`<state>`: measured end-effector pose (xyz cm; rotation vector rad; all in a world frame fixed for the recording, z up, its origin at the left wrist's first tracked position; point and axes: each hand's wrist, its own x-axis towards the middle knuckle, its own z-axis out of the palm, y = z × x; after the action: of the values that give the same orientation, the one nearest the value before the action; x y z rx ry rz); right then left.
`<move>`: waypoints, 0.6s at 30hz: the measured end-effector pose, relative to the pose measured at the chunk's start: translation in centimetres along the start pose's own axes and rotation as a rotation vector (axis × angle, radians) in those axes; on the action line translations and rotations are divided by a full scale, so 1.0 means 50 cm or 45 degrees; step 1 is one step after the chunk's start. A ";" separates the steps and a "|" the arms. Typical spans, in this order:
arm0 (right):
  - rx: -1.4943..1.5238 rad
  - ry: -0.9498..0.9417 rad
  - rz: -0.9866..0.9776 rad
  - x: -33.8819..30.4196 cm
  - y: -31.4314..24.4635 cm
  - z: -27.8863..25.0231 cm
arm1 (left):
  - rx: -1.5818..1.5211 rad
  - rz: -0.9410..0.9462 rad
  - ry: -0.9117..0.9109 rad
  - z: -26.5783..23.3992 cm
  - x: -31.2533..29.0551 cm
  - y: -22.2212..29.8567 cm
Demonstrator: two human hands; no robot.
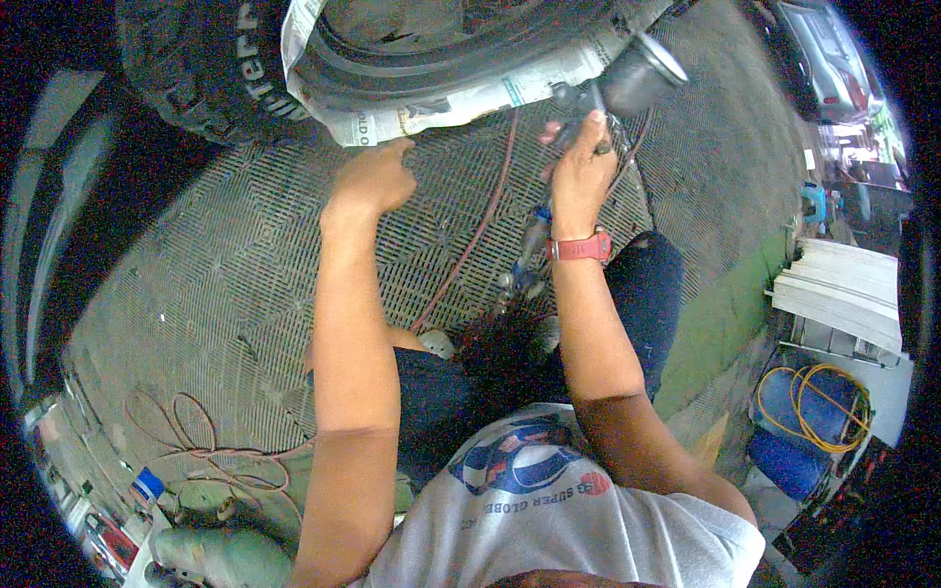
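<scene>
In my right hand (580, 171) is a spray gun (598, 103) with a dark round cup (642, 76), blurred in part. My fingers wrap round its handle, and a blue fitting (541, 214) shows below the hand. My left hand (375, 179) is closed at the lower edge of a newspaper sheet (441, 118), with its fingertips partly hidden. The newspaper runs along the rim of a wheel (431, 64). To the left of the sheet bulges a black tyre (260, 83) with pale raised lettering.
A reddish hose (490, 211) crosses the ribbed floor mat (265, 230); more hose lies coiled (196, 446) at lower left near a greenish tank (221, 557). At right are white panels (838, 284), a blue container (799, 416) with a yellow hose (806, 428), and a parked car (828, 64).
</scene>
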<state>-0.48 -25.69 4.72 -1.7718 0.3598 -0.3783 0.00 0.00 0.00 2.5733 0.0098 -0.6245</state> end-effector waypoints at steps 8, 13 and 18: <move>0.098 -0.420 0.277 -0.086 0.004 0.098 | 0.032 -0.032 -0.042 -0.001 0.000 -0.021; 0.334 -0.659 0.238 -0.104 -0.034 0.123 | 0.062 -0.001 0.051 0.007 0.000 -0.038; 0.278 -0.698 0.282 -0.102 -0.020 0.118 | 0.078 0.033 0.055 0.004 0.000 -0.048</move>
<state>-2.45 -18.09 4.07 -1.5277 0.1131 0.2214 -0.38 2.01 -1.27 2.6415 -0.0284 -0.5681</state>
